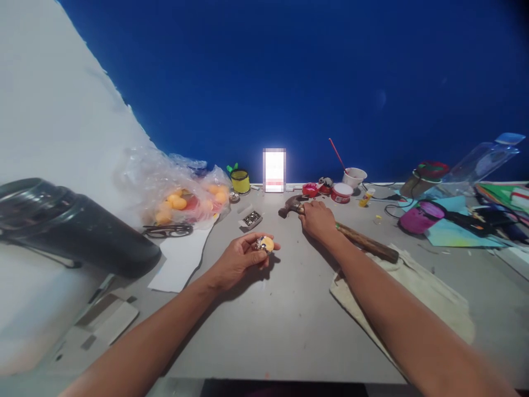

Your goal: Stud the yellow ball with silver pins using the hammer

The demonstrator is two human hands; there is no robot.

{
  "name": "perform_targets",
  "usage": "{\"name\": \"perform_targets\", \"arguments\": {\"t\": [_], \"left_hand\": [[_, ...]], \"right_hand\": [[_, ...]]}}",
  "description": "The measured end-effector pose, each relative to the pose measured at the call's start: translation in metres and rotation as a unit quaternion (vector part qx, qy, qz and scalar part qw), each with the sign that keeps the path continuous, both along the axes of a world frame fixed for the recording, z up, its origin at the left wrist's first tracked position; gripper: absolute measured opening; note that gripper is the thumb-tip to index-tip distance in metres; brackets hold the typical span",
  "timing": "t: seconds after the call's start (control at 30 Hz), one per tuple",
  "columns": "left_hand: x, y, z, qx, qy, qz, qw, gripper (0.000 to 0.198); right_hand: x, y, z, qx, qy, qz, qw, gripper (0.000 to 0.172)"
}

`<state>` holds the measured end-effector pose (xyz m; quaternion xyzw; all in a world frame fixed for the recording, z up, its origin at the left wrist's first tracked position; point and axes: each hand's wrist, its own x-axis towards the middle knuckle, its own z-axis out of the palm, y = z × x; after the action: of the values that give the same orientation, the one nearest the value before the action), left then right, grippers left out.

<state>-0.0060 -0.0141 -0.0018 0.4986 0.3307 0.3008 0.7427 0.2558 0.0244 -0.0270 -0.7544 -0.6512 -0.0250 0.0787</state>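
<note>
Near the middle of the table, my left hand (242, 259) holds a small round object (266, 245), orange-yellow on its face with shiny metallic bits around it, between thumb and fingers. My right hand (320, 221) is closed around the neck of a claw hammer (366, 242), just behind its metal head. The hammer lies on the table, head toward the left and wooden handle running to the lower right. A small open box of shiny metal pieces (251, 219) sits beyond my left hand.
Plastic bags with orange balls (177, 201), glasses (169, 231) and a large dark bottle (78, 231) stand left. Along the back are a yellow cup (240, 181), a bright screen (274, 171), red-white jar (342, 192) and white cup (354, 177). A cloth (430, 292) lies right.
</note>
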Motion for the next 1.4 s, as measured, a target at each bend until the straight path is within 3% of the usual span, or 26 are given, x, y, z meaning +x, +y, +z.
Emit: {"name": "perform_targets", "arguments": {"t": [0.1, 0.17, 0.23, 0.3, 0.33, 0.4, 0.53, 0.63, 0.87, 1.03, 1.27, 1.4], "left_hand": [[0.000, -0.001, 0.001, -0.010, -0.009, -0.007, 1.000, 0.050], [-0.001, -0.001, 0.002, -0.013, -0.008, -0.006, 1.000, 0.050], [-0.002, 0.001, 0.001, -0.014, -0.010, -0.014, 1.000, 0.051], [-0.005, 0.003, 0.001, -0.010, -0.016, -0.039, 0.999, 0.050], [-0.006, 0.004, 0.001, -0.008, -0.022, -0.054, 0.998, 0.049], [-0.008, 0.007, 0.000, -0.005, -0.032, -0.081, 0.996, 0.047], [-0.012, 0.009, 0.002, -0.006, -0.037, -0.106, 0.994, 0.047], [-0.014, 0.011, 0.004, -0.012, -0.038, -0.094, 0.995, 0.046], [-0.016, 0.011, 0.006, 0.000, -0.011, -0.087, 0.996, 0.065], [-0.017, 0.013, 0.008, 0.015, -0.009, -0.089, 0.996, 0.065], [-0.017, 0.012, 0.010, 0.019, -0.026, -0.099, 0.995, 0.062], [-0.018, 0.014, 0.006, 0.026, -0.034, -0.105, 0.994, 0.062]], "right_hand": [[-0.004, -0.001, 0.005, 0.038, 0.051, 0.013, 0.998, 0.037], [-0.010, -0.005, 0.015, 0.077, 0.155, 0.091, 0.981, 0.040], [-0.020, -0.014, 0.029, 0.068, 0.312, 0.215, 0.923, 0.040], [-0.030, -0.024, 0.043, -0.028, 0.453, 0.319, 0.832, 0.043], [-0.035, -0.029, 0.049, -0.065, 0.486, 0.352, 0.798, 0.047], [-0.044, -0.038, 0.057, -0.108, 0.498, 0.398, 0.762, 0.048], [-0.053, -0.044, 0.058, -0.140, 0.530, 0.402, 0.733, 0.041], [-0.054, -0.044, 0.056, -0.166, 0.562, 0.385, 0.713, 0.046], [-0.055, -0.046, 0.055, -0.223, 0.623, 0.399, 0.635, 0.052], [-0.057, -0.047, 0.056, -0.210, 0.632, 0.405, 0.627, 0.053], [-0.053, -0.048, 0.065, -0.173, 0.544, 0.428, 0.700, 0.048], [-0.056, -0.050, 0.068, -0.135, 0.529, 0.429, 0.720, 0.045]]}}
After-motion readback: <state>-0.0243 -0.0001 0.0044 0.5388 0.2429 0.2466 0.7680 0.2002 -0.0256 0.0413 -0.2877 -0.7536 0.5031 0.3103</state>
